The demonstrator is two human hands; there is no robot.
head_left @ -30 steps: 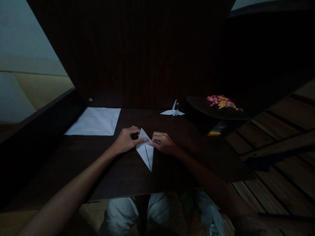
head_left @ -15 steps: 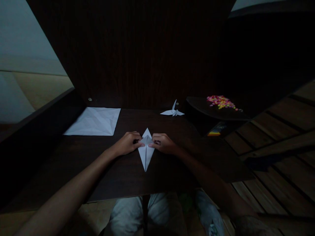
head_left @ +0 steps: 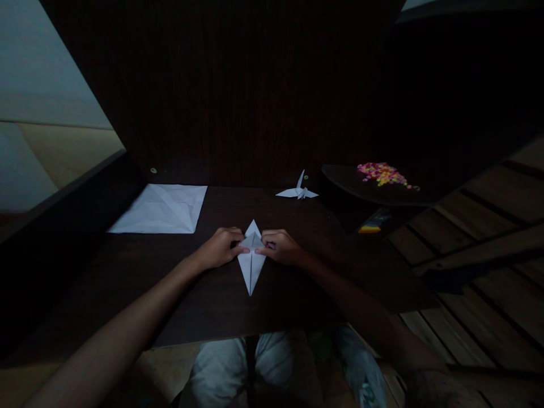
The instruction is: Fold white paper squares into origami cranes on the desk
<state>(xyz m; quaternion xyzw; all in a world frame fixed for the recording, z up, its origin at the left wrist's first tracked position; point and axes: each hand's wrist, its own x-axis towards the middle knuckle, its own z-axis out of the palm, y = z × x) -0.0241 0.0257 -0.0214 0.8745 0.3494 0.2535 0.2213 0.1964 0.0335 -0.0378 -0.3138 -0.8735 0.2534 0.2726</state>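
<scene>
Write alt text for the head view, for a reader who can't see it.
The left hand and right hand hold a folded white paper by its sides on a dark desk. Beyond it are a creased white sheet, left, and a paper crane, right; farther right, colourful bits are heaped on a shelf.

dim overall, deep shadow at right

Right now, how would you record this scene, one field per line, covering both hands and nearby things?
Left hand: holding left side of the folded paper, thumb on top
Right hand: holding its right side, thumb on top
Paper outline: roughly a diamond, long point toward the person
Back left: creased white sheet
Back right: white paper bird
Shelf: heap of pink and yellow pieces
</scene>
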